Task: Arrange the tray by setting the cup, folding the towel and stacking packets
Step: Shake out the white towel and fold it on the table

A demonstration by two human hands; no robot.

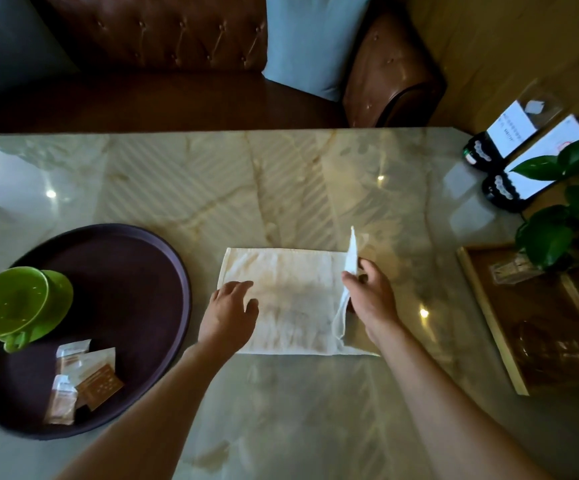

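writing: packets [82,379] carry brown panels with print too small to read; two white cards in black stands [509,161] at the table's far right corner show lines of text, not legible
table: glossy marble top [246,174], cream with tan veins, ceiling lights reflected in it
room: brown tufted leather sofa [163,39] along the table's far edge, pale blue cushion [312,39] at its right end; floor beyond is tan
towel: white cloth [281,299] flat on the table near the middle, toward the near edge — long axis runs left to right, parallel to the near edge; its right end is lifted and turned up
left hand: [230,308] rests on the towel's left part, fingers spread flat and pressing it down
right hand: [371,296] pinches the towel's raised right edge between thumb and fingers
tray: round dark purple tray [163,271] at the table's left, just beside the towel, not touching it
cup: green cup [11,303] on a green saucer [59,296] at the tray's left side, tilted — handle toward the near edge
packets place: lying loosely overlapped at the tray's near rim, not stacked
right side: wooden tray [495,323] at the table's right edge with clear glass items in it, blurred; green leafy plant [565,216] over its far end
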